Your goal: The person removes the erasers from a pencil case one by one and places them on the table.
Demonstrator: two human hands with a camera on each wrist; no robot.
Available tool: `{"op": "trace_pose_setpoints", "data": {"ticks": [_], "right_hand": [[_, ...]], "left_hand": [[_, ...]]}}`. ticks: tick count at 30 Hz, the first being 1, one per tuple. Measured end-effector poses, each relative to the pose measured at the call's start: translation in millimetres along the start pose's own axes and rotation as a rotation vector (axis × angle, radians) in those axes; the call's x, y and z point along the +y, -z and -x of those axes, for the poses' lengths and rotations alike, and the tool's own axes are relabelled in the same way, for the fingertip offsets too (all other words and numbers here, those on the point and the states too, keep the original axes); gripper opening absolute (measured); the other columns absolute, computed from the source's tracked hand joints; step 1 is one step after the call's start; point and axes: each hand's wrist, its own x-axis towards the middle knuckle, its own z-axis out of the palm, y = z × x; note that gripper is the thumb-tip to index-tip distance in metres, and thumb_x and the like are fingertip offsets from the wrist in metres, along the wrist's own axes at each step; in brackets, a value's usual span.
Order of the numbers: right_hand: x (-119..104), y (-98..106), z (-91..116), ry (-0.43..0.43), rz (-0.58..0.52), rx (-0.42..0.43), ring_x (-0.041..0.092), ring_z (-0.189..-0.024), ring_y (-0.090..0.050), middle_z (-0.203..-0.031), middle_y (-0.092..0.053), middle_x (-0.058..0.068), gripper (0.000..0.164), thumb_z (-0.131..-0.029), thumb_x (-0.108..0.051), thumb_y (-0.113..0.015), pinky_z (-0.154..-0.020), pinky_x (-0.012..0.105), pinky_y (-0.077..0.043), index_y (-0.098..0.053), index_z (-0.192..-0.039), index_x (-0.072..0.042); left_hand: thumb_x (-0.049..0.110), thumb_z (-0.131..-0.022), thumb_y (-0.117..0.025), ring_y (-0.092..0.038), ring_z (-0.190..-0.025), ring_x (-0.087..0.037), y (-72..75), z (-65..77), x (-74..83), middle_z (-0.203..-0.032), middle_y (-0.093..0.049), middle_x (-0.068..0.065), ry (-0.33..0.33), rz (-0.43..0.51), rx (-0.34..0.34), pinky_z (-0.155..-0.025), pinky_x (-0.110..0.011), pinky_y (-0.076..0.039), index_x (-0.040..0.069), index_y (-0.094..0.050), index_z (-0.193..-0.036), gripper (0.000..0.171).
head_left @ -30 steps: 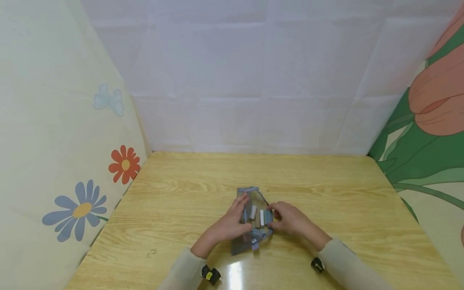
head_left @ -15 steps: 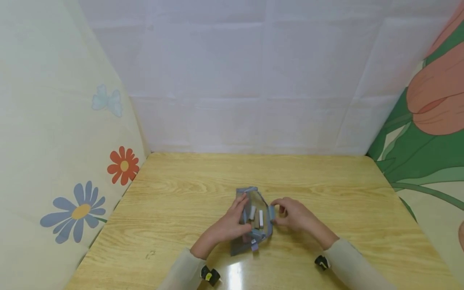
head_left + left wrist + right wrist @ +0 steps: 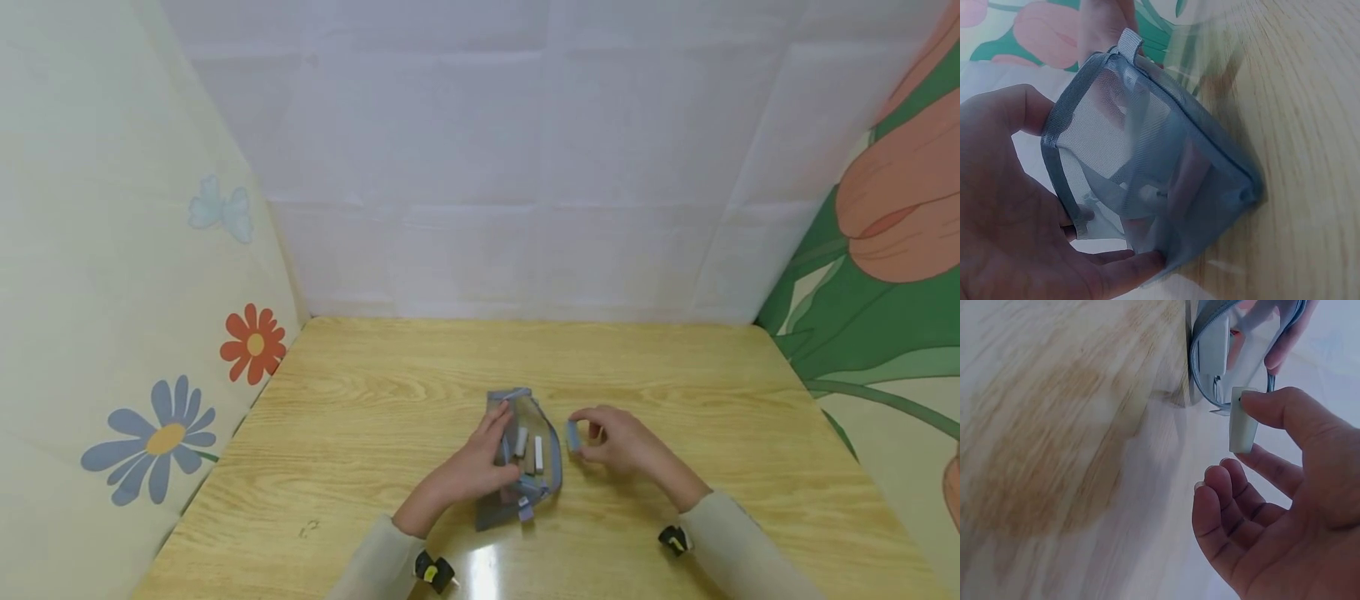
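Note:
A blue-grey mesh zip pouch [image 3: 556,467] lies on the table with its mouth held open toward the right. My left hand [image 3: 478,468] grips its side, thumb and fingers spread round the edge, as the left wrist view of the pouch [image 3: 1210,140] shows. Through the opening a white block [image 3: 538,455], a grey block [image 3: 521,442] and a brownish one [image 3: 529,462] are visible. Just right of the mouth, my right hand [image 3: 618,442] pinches a small pale blue-green block [image 3: 1243,425] by its ends between thumb and index finger; the other fingers curl loosely.
The wood-grain table [image 3: 375,367] extends around the pouch on all sides. A white cloth [image 3: 480,167] hangs behind its far edge. Flower-printed cloths [image 3: 112,250] stand at left and right. Each wrist carries a small black camera [image 3: 435,572].
My right hand has drawn the pale block out of the pouch and moved it right, clear of the mouth. The left hand keeps its grip on the pouch, nearly still.

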Motion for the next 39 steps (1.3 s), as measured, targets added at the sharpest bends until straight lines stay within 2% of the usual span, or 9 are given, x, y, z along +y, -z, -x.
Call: {"op": "trace_pose_setpoints", "data": {"ticks": [16,27,39], "right_hand": [[15,10,0,0.001,-0.024,0.010,0.013,-0.075,-0.056,-0.085,-0.060,0.001,0.053,-0.081,-0.015,-0.080,-0.065,0.030,-0.050,-0.065,-0.131,-0.004],[28,17,1,-0.076,-0.028,0.013,0.015,-0.079,-0.056,-0.089,-0.060,0.002,0.054,-0.083,-0.015,-0.080,-0.066,0.032,-0.050,-0.064,-0.133,-0.006],[41,22,-3,-0.091,-0.042,0.016,0.016,-0.076,-0.056,-0.087,-0.060,0.002,0.054,-0.082,-0.016,-0.081,-0.064,0.031,-0.049,-0.064,-0.133,-0.004]], "left_hand": [[0.030,-0.082,-0.061,-0.016,-0.153,-0.040,0.1,1.6,1.4,-0.170,-0.004,-0.013,0.012,-0.005,-0.007,-0.117,-0.056,-0.031,-0.001,-0.017,-0.160,0.095],[0.030,-0.082,-0.061,-0.017,-0.152,-0.040,-0.7,2.4,1.7,-0.170,-0.002,-0.014,0.013,-0.002,-0.015,-0.117,-0.056,-0.031,-0.002,-0.016,-0.160,0.096],[0.029,-0.082,-0.062,-0.018,-0.152,-0.039,-1.1,3.7,2.7,-0.170,-0.002,-0.012,0.023,0.004,-0.010,-0.117,-0.056,-0.031,-0.001,-0.016,-0.160,0.096]]}}
